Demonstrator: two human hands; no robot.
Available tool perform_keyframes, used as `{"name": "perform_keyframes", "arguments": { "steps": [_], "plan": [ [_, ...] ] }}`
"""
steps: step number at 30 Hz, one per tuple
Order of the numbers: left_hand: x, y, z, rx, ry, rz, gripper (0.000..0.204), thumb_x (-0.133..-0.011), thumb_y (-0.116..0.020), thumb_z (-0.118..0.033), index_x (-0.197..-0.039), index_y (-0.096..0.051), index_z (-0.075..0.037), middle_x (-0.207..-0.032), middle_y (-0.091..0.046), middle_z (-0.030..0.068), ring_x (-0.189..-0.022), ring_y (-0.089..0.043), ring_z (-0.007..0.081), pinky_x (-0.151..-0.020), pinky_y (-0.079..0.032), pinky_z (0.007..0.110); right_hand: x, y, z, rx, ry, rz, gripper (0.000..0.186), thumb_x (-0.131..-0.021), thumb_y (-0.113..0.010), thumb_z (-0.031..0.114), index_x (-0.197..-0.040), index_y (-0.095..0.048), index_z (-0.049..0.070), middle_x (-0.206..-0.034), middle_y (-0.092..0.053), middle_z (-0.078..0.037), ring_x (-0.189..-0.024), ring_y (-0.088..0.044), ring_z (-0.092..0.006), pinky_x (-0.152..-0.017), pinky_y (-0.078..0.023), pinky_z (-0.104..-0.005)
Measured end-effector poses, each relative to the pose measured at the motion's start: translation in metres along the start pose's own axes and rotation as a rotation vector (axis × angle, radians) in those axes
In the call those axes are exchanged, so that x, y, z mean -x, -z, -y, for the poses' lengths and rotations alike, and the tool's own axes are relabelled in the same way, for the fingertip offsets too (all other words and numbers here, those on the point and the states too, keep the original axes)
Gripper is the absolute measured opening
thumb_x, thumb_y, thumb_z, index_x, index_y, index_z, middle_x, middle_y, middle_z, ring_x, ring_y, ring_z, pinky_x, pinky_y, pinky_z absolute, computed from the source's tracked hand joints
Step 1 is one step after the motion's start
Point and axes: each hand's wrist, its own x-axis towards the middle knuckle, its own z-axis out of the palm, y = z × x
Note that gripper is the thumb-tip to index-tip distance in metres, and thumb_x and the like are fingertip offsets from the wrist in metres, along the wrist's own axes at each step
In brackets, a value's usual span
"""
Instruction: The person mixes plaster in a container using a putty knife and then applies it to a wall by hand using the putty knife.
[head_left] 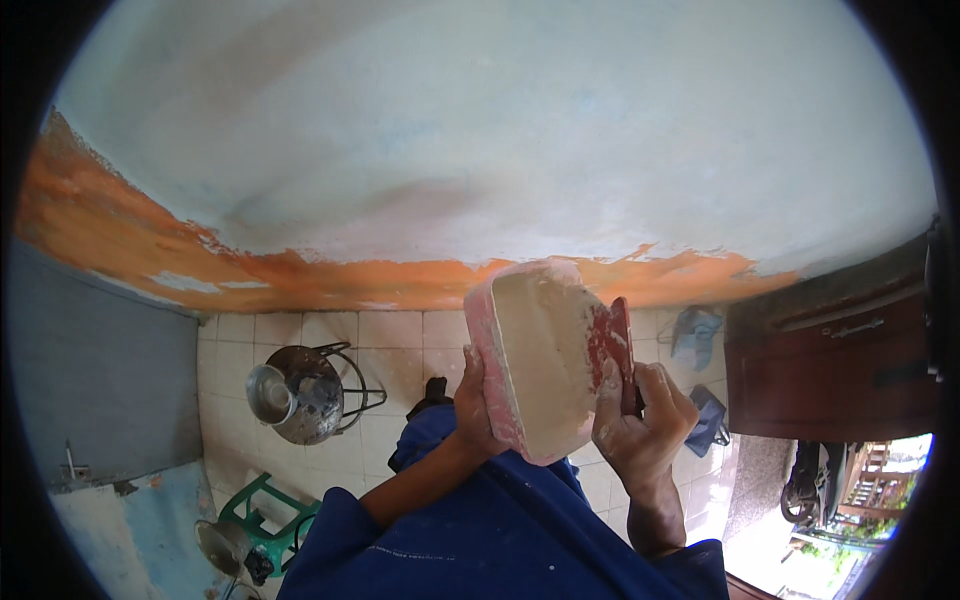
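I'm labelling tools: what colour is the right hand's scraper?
The scraper is red with pale smears; the head view shows it.

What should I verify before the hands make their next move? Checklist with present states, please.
1. Left hand supporting the pink tub: ok.
2. Right hand holding the red scraper: ok.
3. Pale paste in the tub: ok.
4. Scraper free of smears: not ok, pale residue on it.
5. Round stool apart from both hands: ok.
6. Paste thick enough: cannot tell.
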Motion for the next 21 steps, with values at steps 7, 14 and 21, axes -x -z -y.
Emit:
{"name": "perform_keyframes", "arguments": {
  "steps": [7, 14, 21],
  "plan": [
    [-0.002, 0.005, 0.004, 0.002, 0.031, -0.033, 0.067, -0.097, -0.033, -0.056, -0.144, -0.028, -0.007, -0.138, -0.046, 0.0155, -0.125, -0.048, 0.0305, -0.104, -0.041, 0.049, -0.004, -0.014, 0.000, -0.032, -0.046, 0.005, 0.010, -0.074, -0.065, -0.002, -0.080, -0.057, 0.001, -0.062, -0.054, -0.013, -0.047, -0.056, -0.0293, -0.043, -0.043, -0.0372],
    [-0.002, 0.006, 0.006, 0.075, 0.070, 0.053, 0.068, -0.097, -0.034, -0.055, -0.143, -0.030, -0.006, -0.138, -0.046, 0.0163, -0.125, -0.049, 0.0309, -0.104, -0.041, 0.049, -0.002, -0.037, -0.007, -0.097, -0.086, -0.003, 0.015, -0.075, -0.066, 0.000, -0.069, -0.052, -0.001, -0.056, -0.048, -0.014, -0.043, -0.046, -0.0262, -0.044, -0.038, -0.0340],
    [0.000, 0.013, 0.003, -0.018, 0.029, -0.026, 0.067, -0.097, -0.035, -0.055, -0.142, -0.032, -0.006, -0.135, -0.049, 0.0164, -0.122, -0.051, 0.0314, -0.104, -0.042, 0.048, 0.008, -0.036, -0.004, -0.117, -0.037, 0.070, 0.015, -0.074, -0.068, 0.001, -0.070, -0.054, 0.001, -0.057, -0.049, -0.015, -0.046, -0.053, -0.0306, -0.043, -0.039, -0.0352]
  ]
}}
